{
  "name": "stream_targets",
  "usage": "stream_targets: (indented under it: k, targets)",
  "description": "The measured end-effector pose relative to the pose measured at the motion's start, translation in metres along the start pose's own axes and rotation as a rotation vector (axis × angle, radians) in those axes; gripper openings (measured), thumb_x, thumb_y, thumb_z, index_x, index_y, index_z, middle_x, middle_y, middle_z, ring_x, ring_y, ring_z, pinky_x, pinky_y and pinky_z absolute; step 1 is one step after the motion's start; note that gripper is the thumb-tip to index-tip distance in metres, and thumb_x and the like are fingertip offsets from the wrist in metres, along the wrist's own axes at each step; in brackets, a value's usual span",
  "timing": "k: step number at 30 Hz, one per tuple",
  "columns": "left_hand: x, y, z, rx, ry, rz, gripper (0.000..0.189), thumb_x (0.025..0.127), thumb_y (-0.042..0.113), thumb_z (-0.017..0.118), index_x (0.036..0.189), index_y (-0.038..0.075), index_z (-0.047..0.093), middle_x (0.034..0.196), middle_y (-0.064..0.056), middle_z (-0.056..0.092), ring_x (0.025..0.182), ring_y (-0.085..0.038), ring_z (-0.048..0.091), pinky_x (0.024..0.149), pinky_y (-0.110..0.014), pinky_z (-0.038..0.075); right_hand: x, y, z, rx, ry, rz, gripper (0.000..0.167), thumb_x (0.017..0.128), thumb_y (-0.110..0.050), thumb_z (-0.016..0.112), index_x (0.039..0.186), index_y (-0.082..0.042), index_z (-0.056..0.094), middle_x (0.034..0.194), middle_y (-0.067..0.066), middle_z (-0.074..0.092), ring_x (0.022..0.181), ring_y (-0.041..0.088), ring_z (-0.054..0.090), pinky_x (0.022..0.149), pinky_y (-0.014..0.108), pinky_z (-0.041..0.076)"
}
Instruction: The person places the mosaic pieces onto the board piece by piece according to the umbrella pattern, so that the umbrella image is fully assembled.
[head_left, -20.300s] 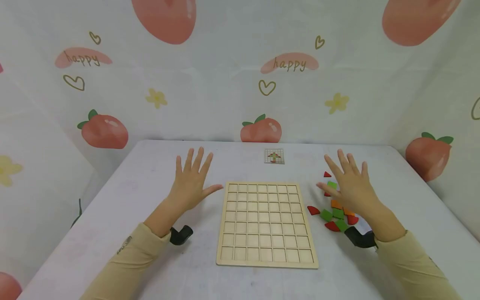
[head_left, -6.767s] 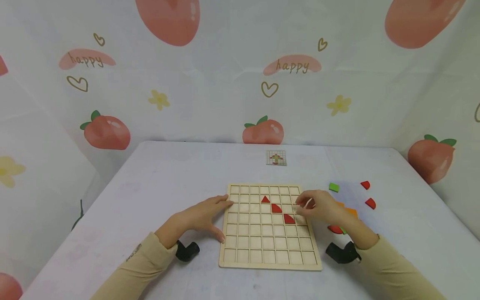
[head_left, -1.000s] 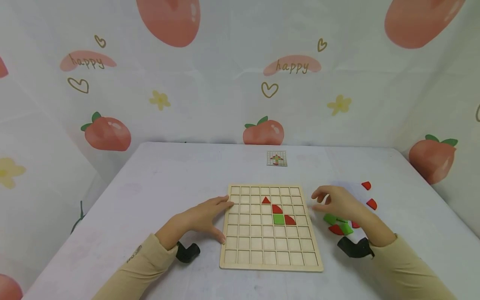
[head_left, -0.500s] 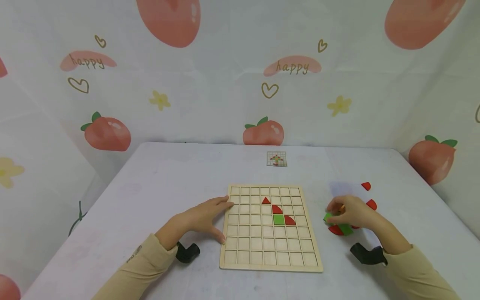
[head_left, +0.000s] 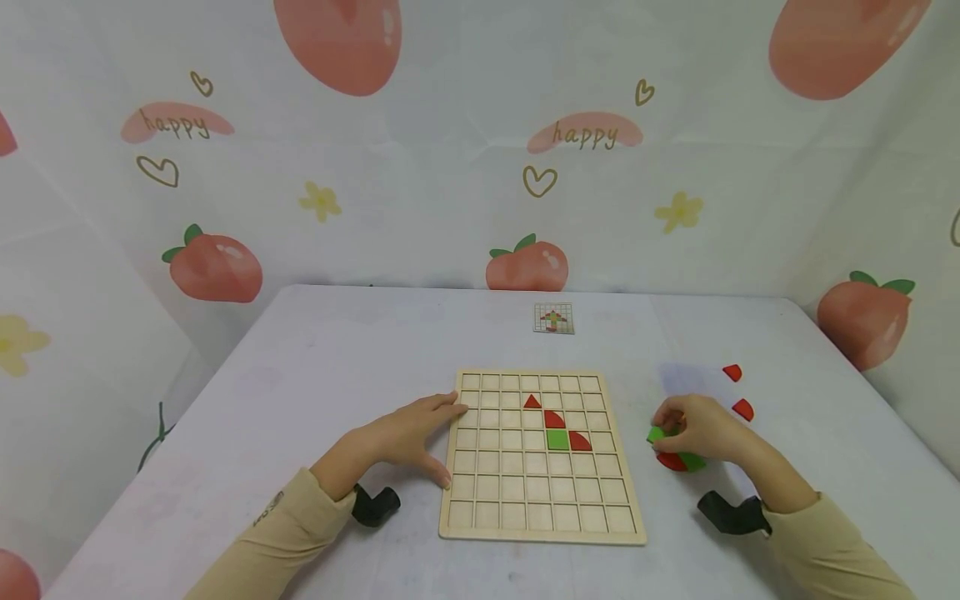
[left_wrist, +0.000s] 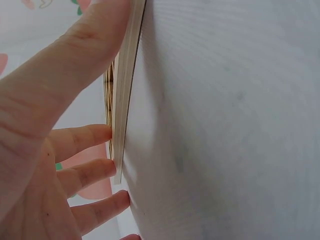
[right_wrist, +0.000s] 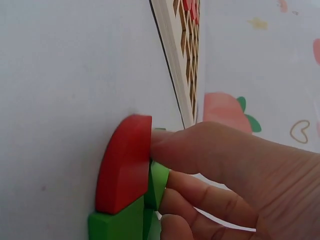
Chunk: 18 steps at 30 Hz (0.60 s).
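Observation:
A wooden grid board (head_left: 506, 483) lies mid-table, holding a red triangle (head_left: 532, 402), two red quarter-circle blocks (head_left: 553, 419) and a green square block (head_left: 557, 439). My left hand (head_left: 408, 429) rests at its left edge with thumb and fingers spread; the left wrist view shows fingertips against the side. To the right of the board, my right hand (head_left: 693, 427) is among loose blocks, thumb and curled fingers around a green block (right_wrist: 159, 182). Beside the thumb stands a red quarter-circle block (right_wrist: 125, 165), touching another green block (right_wrist: 117, 222). The hand partly hides the pile.
Two more red quarter-circle pieces (head_left: 742, 409) lie beyond the right hand. A small pattern card (head_left: 553, 318) with a coloured figure on a grid lies behind the board. A patterned cloth (head_left: 420, 167) hangs behind the table. Each wrist carries a black device (head_left: 375, 505).
Earlier the board was bare; red pieces and then a green square came onto it. Over the last second my right hand moved from beside the board to the pile. The left hand stayed put.

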<state>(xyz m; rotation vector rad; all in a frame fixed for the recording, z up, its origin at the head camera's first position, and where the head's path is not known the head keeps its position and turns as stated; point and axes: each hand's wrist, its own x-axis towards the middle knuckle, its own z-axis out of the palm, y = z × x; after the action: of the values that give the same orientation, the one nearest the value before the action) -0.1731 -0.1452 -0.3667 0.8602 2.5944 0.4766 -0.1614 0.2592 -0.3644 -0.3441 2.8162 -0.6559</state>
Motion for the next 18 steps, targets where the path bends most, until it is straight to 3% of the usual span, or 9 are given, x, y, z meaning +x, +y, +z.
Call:
stream_targets:
  k: [9, 18]
  targets:
    - [-0.001, 0.001, 0.0, 0.002, 0.0, 0.006, 0.099, 0.065, 0.043, 0.081, 0.143, 0.003, 0.034, 0.153, -0.02, 0.024, 0.141, -0.036, 0.025, 0.114, -0.051, 0.027, -0.001, -0.011, -0.003, 0.018, -0.009, 0.026, 0.025, 0.072, -0.016, 0.077, 0.09, -0.004, 0.064, 0.086, 0.004, 0.063, 0.081, 0.018, 0.054, 0.068, 0.031, 0.052]
    - [-0.001, 0.001, -0.001, -0.002, 0.001, 0.003, 0.099, 0.065, 0.042, 0.082, 0.143, 0.003, 0.034, 0.153, -0.02, 0.024, 0.141, -0.036, 0.025, 0.114, -0.051, 0.027, 0.005, -0.034, -0.005, 0.02, 0.018, -0.041, 0.022, 0.075, -0.016, 0.075, 0.093, -0.007, 0.065, 0.085, 0.002, 0.061, 0.066, 0.012, 0.049, 0.048, 0.022, 0.044]
